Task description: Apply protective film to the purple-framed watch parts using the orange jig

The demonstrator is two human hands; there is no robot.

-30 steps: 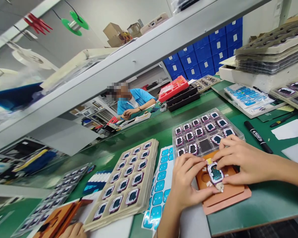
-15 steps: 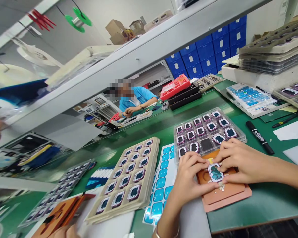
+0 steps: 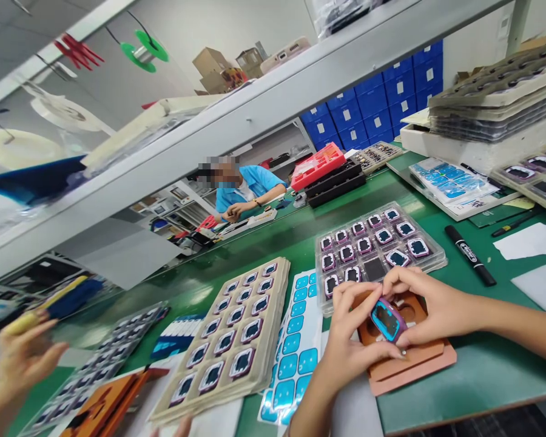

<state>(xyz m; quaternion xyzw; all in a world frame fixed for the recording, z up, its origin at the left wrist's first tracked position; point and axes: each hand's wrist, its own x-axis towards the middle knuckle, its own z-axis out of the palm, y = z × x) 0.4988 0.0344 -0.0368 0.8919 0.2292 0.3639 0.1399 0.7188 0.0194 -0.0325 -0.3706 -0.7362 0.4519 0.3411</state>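
Head view: purple-sided case [image 3: 388, 320] held over an orange fixture [image 3: 416, 369]

Left hand [image 3: 346, 340] and right hand [image 3: 432, 306] grip the case between them, fingers bent and thumbs at its near edge. The case is tilted, showing a bright blue border around a dark centre; whether it touches the fixture cannot be told. Just beyond the fixture sits a transparent tray [image 3: 374, 270] of similar cases with white borders. Left of the hands lie a sheet of blue stickers [image 3: 287, 365] and a stack of beige trays [image 3: 271, 340] holding more cases. To the right, a black marker [image 3: 471, 255] lies on the green table [image 3: 477, 376]. At far left, another person's hand [image 3: 25, 358] is raised. Across the table is a person in a blue shirt [image 3: 261, 176].
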